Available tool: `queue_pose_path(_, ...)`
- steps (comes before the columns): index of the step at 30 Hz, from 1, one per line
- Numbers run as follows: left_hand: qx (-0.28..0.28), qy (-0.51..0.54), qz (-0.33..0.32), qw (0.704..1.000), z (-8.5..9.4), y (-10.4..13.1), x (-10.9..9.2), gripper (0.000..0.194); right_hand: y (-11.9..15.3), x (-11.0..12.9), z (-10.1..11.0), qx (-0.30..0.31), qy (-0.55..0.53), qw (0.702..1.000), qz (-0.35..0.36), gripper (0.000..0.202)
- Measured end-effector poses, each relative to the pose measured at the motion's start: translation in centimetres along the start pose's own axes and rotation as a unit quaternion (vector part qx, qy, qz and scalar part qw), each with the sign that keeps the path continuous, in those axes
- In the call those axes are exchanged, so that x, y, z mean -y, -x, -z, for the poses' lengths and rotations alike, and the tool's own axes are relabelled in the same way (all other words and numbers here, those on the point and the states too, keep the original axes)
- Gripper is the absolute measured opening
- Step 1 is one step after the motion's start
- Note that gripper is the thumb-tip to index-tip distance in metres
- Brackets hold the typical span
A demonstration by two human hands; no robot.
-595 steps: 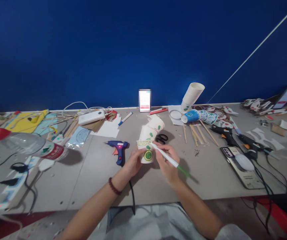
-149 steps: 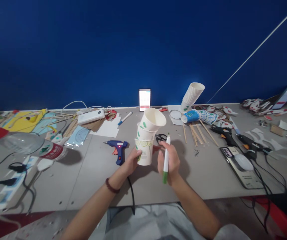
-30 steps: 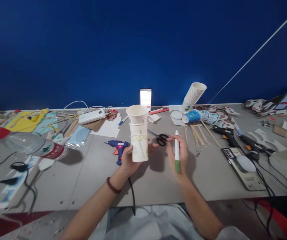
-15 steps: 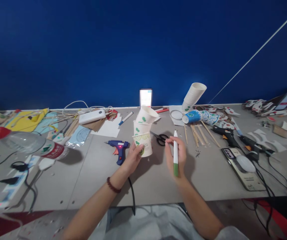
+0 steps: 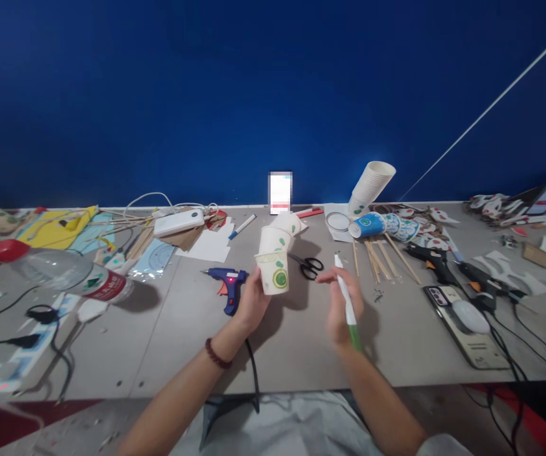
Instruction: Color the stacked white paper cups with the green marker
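A chain of paper cups, white with green leaf prints, is gripped at its nearest cup by my left hand. The cups are joined end to end and bend toward the right at the far end. In my right hand is a white marker with a green end pointing down toward my wrist. The marker's white tip points away and stands apart from the cups. Black-handled scissors lie on the table between the hands. Left of my left hand rests a blue glue gun, its small light glowing red.
A tall stack of paper cups and a joined row of blue cups stand at the back right. A phone lies at the right, near black glue guns and cables. A plastic bottle lies left beside a power strip.
My left hand has turned the cups, so a round green mark now faces me and the far end leans right. My right hand has moved slightly right, and the marker has tilted.
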State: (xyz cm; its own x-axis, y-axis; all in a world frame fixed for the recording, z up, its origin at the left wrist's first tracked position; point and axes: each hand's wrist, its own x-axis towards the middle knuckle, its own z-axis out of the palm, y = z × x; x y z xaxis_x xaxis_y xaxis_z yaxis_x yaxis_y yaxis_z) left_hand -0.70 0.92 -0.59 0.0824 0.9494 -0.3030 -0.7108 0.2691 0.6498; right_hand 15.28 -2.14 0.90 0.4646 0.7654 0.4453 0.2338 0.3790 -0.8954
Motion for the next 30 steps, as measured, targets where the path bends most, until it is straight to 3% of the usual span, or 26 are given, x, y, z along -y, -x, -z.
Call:
queue_pose_path(4,0.022,-0.018,-0.010,1.000,-0.4,0.2,0.0,0.047,0.3,-0.5,0.1,0.039,-0.024,0.999,0.022,0.026)
queue_pose_path(11,0.053,-0.052,0.002,0.997,-0.9,1.1,-0.4,0.070,0.5,-1.3,0.1,0.063,-0.046,0.996,0.048,0.030)
queue_pose_path(15,0.053,-0.057,0.000,0.997,-0.8,1.1,-0.4,0.077,0.4,-0.7,0.1,0.069,-0.115,0.990,0.045,0.023)
queue_pose_path(18,0.056,-0.047,0.014,0.997,-0.7,1.0,-0.2,0.075,0.1,0.0,0.0,0.103,-0.124,0.986,0.029,0.011)
queue_pose_path(24,0.032,-0.019,0.021,0.999,-0.5,0.7,0.3,0.069,-0.2,0.2,-0.1,0.152,-0.124,0.980,-0.020,0.011)
queue_pose_path(30,0.053,-0.018,0.036,0.998,-0.2,1.0,0.2,0.069,-0.4,-0.1,-0.2,0.159,-0.131,0.978,-0.017,0.003)
